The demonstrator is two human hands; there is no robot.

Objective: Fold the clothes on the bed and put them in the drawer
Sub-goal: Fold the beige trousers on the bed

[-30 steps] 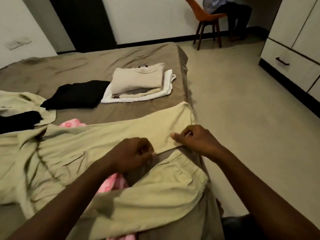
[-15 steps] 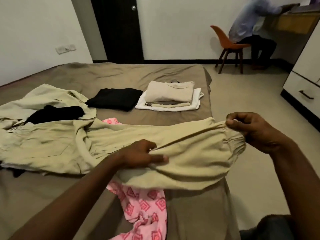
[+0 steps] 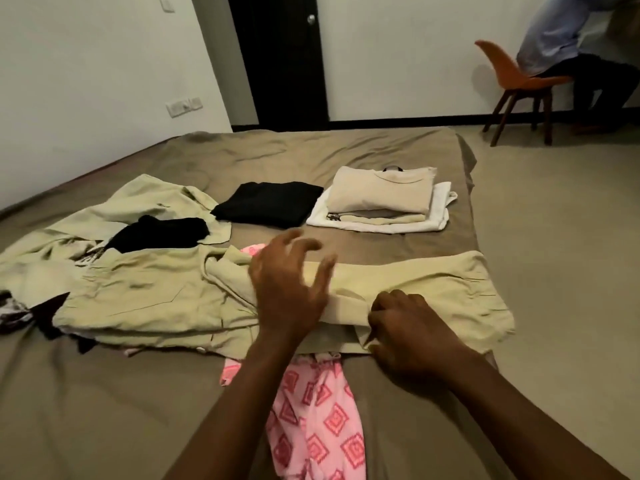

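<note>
head view: khaki trousers (image 3: 450, 285) lie along the bed (image 3: 104, 410) by its right edge. right hand (image 3: 405, 327) fingers curl onto their fold. left hand (image 3: 287, 292) is over them, fingers spread wide. folded stack (image 3: 381, 195) sits toward the far right corner.

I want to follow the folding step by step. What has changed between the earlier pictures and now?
The khaki garment, lifted half a second ago, now lies flat on the bed. The right hand came down and grips its near edge. The left hand let go and hovers open above it. The folded stack, black folded garment and pink cloth stayed put.
</note>
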